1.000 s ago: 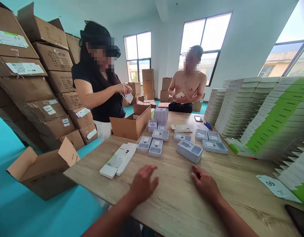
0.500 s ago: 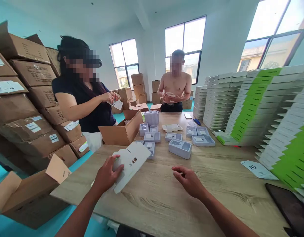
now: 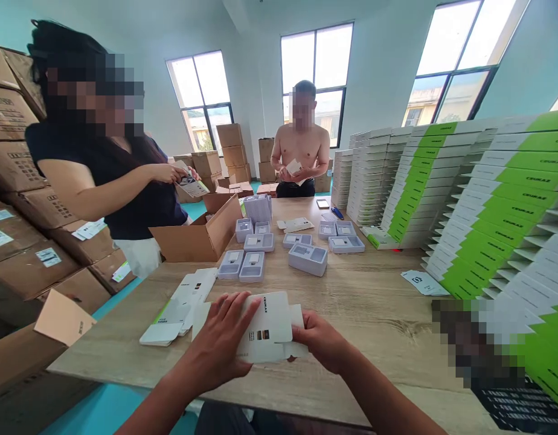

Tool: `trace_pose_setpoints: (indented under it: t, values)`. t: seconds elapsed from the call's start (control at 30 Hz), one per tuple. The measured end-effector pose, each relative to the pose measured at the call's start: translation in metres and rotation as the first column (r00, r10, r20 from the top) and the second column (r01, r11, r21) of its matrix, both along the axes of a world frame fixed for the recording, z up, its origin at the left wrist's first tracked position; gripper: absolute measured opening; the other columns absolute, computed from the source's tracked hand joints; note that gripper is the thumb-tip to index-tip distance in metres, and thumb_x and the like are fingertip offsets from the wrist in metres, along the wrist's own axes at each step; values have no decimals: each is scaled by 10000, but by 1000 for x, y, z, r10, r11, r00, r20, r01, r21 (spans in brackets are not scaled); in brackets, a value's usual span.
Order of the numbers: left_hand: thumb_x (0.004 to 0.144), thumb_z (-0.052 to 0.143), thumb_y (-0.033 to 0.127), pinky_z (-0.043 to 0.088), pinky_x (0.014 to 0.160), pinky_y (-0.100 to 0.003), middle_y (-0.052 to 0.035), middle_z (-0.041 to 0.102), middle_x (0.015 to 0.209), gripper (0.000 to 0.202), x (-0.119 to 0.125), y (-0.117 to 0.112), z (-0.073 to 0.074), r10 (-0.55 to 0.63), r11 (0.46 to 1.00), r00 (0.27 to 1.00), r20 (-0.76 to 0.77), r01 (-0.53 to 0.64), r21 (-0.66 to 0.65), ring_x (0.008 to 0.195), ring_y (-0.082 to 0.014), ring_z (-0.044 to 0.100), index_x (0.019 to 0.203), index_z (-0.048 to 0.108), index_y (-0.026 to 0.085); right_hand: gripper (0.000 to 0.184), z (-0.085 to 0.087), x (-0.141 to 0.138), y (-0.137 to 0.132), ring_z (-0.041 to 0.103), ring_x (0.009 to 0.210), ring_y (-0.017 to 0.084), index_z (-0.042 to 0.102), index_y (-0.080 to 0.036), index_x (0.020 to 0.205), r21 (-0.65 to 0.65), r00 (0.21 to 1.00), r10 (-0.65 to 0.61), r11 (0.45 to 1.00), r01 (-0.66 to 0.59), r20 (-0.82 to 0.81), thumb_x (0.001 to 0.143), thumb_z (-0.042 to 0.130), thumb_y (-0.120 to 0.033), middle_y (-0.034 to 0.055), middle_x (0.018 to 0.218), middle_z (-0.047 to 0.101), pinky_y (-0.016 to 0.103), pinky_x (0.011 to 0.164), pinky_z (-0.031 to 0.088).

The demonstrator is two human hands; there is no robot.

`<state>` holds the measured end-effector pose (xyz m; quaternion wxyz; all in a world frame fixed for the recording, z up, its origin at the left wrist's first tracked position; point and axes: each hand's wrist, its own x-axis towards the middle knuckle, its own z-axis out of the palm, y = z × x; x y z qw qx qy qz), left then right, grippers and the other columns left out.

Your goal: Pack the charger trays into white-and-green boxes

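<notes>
A white printed carton (image 3: pixel 272 320), partly folded with flaps at its right end, is held low over the near part of the table. My left hand (image 3: pixel 222 338) lies across its left side, fingers over the top and thumb along the near edge. At the right end my right hand (image 3: pixel 322 341) pinches a flap between thumb and fingers. Left of my hands lies a small pile of flat white-and-green cartons (image 3: pixel 182 308). Grey moulded trays (image 3: pixel 307 260) with compartments stand beyond the carton, in the middle of the table.
Tall stacks of white-and-green boxes (image 3: pixel 500 199) line the right side, with printed leaflets (image 3: pixel 424 282) beside them. An open brown box (image 3: pixel 192 241) stands at the table's left edge. One co-worker (image 3: pixel 102 181) stands at left, another (image 3: pixel 301 151) at the far end, both handling cartons.
My left hand has moved right with a carton, and my right hand has come to grip its end. Flat cartons now lie on the table at left. The view has shifted to the right.
</notes>
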<state>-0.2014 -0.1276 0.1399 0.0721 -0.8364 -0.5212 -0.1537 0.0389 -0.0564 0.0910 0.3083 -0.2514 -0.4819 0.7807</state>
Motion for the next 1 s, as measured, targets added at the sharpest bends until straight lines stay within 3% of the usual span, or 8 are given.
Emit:
trace_pose_setpoints:
  t: [0.1,0.2,0.3,0.37,0.5,0.73,0.87,1.0]
  values:
    - [661,735,82,263,1220,-660,-184,466,1588,1034,3,1,6,-40,999,999,-18,39,-26,1478,-422,388,1598,324,231,479,8,9,0,621,574,147,778,-120,898,18,999,-21,1000,20,44,719,889,-550,52,737,756,247,521,452]
    - [855,654,172,371,1185,-604,-154,585,1513,688,11,1,14,22,978,958,286,39,-207,1406,-383,518,1521,494,240,659,14,8,-13,703,814,210,739,-178,1097,-28,980,-195,981,194,-28,861,607,-779,94,1008,784,304,665,532]
    - [971,574,501,592,927,-513,-149,779,1196,480,31,-2,13,346,804,599,722,207,-557,1065,-374,739,1344,681,219,687,10,-4,-34,669,1029,242,672,-243,1189,75,886,-459,883,463,-69,916,437,-828,93,1208,726,347,816,535]
    - [891,641,646,626,754,-467,-151,813,999,603,48,-1,7,541,700,288,790,367,-612,831,-348,771,1252,726,170,603,5,-12,-44,644,851,228,673,-241,1030,256,786,-618,763,593,23,925,471,-799,77,990,731,333,720,504]
    - [761,790,660,585,641,-330,-101,809,896,581,78,8,-12,469,860,126,874,160,-484,751,-265,736,1062,756,164,620,0,-12,-44,538,620,208,577,-254,760,397,621,-771,619,678,141,889,456,-847,38,682,629,330,571,416]
    - [734,730,785,567,525,-313,-100,789,743,725,113,12,-33,581,790,-148,801,338,-511,664,-276,753,1024,755,121,573,7,-3,-37,644,705,235,642,-228,850,-28,818,-567,823,567,-95,805,646,-799,37,746,710,341,628,492]
    - [717,753,776,565,534,-304,-91,784,708,705,116,18,-39,547,821,-140,825,279,-497,654,-266,750,953,764,112,584,-1,2,-35,690,776,263,666,-214,930,-155,834,-538,840,520,-122,780,699,-777,54,808,744,352,661,519]
    - [742,731,771,581,559,-330,-91,801,768,699,99,30,-35,531,837,-120,839,229,-497,722,-293,763,1033,762,136,480,-11,14,-38,684,811,247,689,-217,1008,5,874,-481,876,482,-77,848,723,-668,43,891,753,342,716,522]
